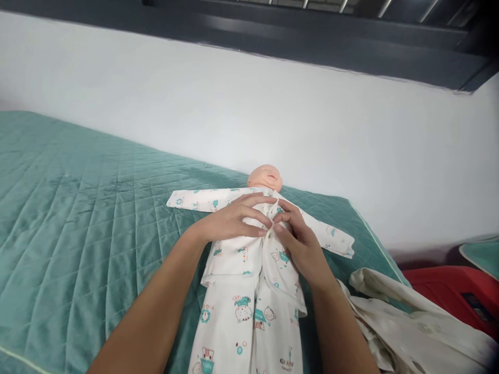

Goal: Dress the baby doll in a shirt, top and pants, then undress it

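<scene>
A baby doll (265, 177) lies on its back, dressed in a white baby shirt (237, 254) with teal and pink cartoon prints. Its long sleeves stretch out to both sides. My left hand (238, 214) reaches over the chest, its fingertips and thumb gripping the front opening. On the other side, my right hand (299, 236) pinches the raised edge of the same opening between thumb and fingers. A small button shows near the collar; what lies between the fingertips is partly hidden. Matching printed pants (230, 322) extend below the shirt's hem.
A green quilted bed cover (97, 208) lies beneath the doll, against a white wall (218, 104). Off-white cloth (413, 327) is heaped at the lower right, beside a red plastic object (444, 283). A dark window frame (273, 39) runs above.
</scene>
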Demonstrator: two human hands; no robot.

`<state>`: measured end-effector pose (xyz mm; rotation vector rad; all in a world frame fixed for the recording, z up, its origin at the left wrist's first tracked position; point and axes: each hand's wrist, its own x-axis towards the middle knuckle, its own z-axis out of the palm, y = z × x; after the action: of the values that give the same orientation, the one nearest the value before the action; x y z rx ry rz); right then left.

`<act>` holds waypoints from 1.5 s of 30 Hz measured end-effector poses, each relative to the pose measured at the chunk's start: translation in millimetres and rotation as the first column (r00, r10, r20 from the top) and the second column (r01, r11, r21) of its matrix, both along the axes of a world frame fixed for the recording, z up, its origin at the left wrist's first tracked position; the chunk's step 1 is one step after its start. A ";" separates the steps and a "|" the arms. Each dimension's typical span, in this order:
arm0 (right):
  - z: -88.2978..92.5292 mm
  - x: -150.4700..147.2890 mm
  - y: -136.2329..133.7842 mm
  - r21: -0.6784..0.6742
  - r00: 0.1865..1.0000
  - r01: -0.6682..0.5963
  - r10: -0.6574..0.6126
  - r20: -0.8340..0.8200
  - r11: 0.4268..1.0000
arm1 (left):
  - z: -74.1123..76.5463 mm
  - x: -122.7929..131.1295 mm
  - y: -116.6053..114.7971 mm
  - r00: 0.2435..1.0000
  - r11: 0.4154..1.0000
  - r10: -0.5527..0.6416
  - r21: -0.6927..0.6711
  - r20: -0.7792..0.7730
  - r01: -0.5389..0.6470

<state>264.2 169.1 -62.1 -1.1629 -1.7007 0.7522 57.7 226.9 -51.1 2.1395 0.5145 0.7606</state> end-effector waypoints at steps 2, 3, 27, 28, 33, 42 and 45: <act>0.2 -4.0 0.1 -0.012 0.998 0.061 -0.061 -0.017 0.998 | 0.4 -0.1 -0.1 1.000 1.000 -0.008 0.010 -0.014 0.009; 0.2 -6.2 0.0 -0.019 0.996 0.092 -0.092 -0.020 0.996 | 0.8 -0.3 -0.8 1.000 1.000 -0.006 0.003 -0.013 0.006; -10.7 27.7 11.6 -0.160 0.881 0.458 -0.470 -0.051 0.875 | -6.0 24.6 -11.2 0.637 0.632 0.767 -0.250 0.073 -0.733; -12.0 36.5 14.0 -0.136 0.838 0.537 -0.545 -0.029 0.832 | -6.1 16.3 -7.0 0.575 0.564 0.816 -0.306 0.061 -0.767; -20.3 66.6 24.2 -0.081 0.684 0.729 -0.725 0.082 0.679 | -14.2 -14.3 12.0 0.297 0.281 0.954 -0.430 0.033 -0.858; -32.7 40.7 22.6 0.108 0.759 0.559 -0.559 0.334 0.822 | -46.9 5.3 26.9 0.479 0.489 0.872 0.206 -0.099 -0.847; -32.5 42.7 23.8 0.101 0.755 0.552 -0.547 0.361 0.828 | -49.1 1.8 31.9 0.422 0.454 0.891 0.365 -0.167 -0.813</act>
<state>306.9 192.9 -94.5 -1.7986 -1.5132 0.1685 59.5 258.8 -100.2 2.1304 1.9313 1.0137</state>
